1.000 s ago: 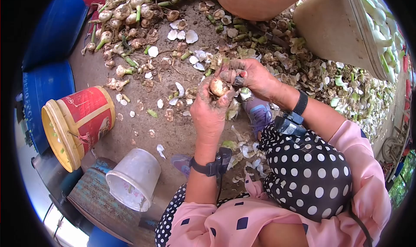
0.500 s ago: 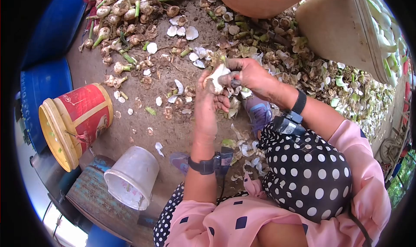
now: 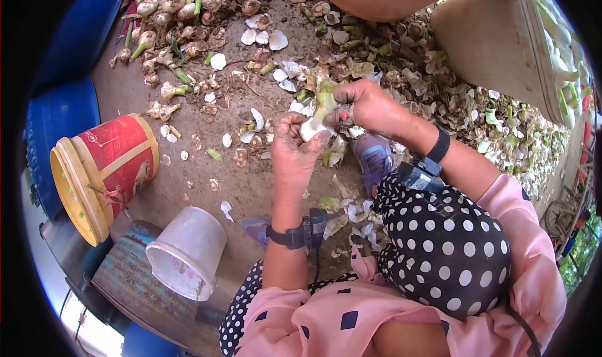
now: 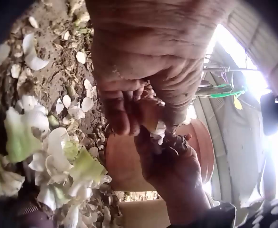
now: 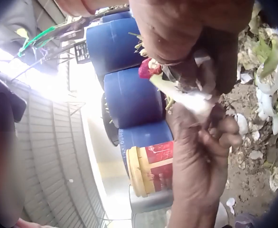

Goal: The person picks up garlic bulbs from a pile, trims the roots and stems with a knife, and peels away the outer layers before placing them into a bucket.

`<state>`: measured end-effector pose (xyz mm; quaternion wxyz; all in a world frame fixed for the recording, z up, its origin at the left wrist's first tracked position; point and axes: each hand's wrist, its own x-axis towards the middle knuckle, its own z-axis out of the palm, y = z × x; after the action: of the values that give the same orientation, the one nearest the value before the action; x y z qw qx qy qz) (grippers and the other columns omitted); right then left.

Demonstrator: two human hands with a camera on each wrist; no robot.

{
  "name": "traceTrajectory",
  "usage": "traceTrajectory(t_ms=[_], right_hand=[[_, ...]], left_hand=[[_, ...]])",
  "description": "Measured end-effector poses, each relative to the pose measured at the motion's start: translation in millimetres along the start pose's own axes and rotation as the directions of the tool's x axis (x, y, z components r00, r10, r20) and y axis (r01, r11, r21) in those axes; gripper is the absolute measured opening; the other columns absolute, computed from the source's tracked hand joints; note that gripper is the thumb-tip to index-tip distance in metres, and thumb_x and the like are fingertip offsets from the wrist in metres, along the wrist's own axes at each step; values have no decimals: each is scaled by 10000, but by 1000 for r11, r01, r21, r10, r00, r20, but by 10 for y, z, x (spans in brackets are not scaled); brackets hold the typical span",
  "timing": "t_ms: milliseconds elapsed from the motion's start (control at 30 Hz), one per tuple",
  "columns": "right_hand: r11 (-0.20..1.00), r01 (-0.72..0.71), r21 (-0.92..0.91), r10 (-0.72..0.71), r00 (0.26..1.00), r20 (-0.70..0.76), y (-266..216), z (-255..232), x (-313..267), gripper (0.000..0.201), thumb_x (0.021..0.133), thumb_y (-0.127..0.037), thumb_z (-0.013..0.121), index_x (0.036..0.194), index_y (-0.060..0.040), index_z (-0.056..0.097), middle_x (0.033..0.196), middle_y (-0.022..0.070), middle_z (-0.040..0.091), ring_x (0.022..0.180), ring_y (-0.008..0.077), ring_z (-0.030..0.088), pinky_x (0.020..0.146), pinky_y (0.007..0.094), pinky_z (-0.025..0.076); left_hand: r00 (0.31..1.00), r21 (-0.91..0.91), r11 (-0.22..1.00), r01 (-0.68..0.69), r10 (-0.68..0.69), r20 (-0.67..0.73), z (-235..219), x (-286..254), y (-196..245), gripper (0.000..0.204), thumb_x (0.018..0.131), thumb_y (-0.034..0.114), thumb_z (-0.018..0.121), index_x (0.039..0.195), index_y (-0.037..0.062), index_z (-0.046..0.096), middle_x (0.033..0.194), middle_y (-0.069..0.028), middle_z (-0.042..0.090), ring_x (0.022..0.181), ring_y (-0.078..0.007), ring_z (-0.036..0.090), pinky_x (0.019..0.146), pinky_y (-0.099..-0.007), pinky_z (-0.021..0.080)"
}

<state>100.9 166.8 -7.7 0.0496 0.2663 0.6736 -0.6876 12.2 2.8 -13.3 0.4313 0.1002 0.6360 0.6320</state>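
A garlic bulb (image 3: 311,129) with a pale green stalk (image 3: 325,100) is between the two hands, over the littered ground. My left hand (image 3: 295,145) holds the white bulb from below, fingers and thumb curled about its sides. The right hand (image 3: 371,109) pinches at the stalk and upper bulb from the other side. Something dark with a red spot shows at the right fingers. In the right wrist view the garlic's white neck (image 5: 186,98) slants between both hands. Seen from the left wrist, fingers hide most of the bulb.
Unpeeled garlic (image 3: 169,18) lies heaped at the upper left. Peelings (image 3: 501,128) cover the ground to the right. A tilted tub (image 3: 489,40) holds pale garlic. A red-yellow bucket (image 3: 119,169) and a whitish bucket (image 3: 191,250) stand left, near blue drums (image 3: 63,122).
The bulb's brownish outer skin has come away and its white surface shows. The bulb and stalk have turned between the hands, and the left hand has shifted slightly left and down.
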Motion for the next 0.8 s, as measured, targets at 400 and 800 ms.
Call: traceTrajectory(t_ms=[400,800], right_hand=[[796,503,-336,-574,805,-154,3,138,72,187,745,-126,776,833,-8,661,696,-5,589,620,84,535,568,260,428],[512,-87,855,-11,994,107,-222,-100,-102,359,734,59,552,1090,21,547,973,123,621,691,156,565,599,245,500]], left_hand=[[924,401,905,-139,264,-275,-143,21,-117,242,817,77,703,1036,-20,664,952,-115,660,860,-192,630,777,-305,506],[998,-770,637,41,14,65,-585,133,-200,277,909,292,526,1050,63,595,885,-80,616,669,-174,537,495,-249,400]])
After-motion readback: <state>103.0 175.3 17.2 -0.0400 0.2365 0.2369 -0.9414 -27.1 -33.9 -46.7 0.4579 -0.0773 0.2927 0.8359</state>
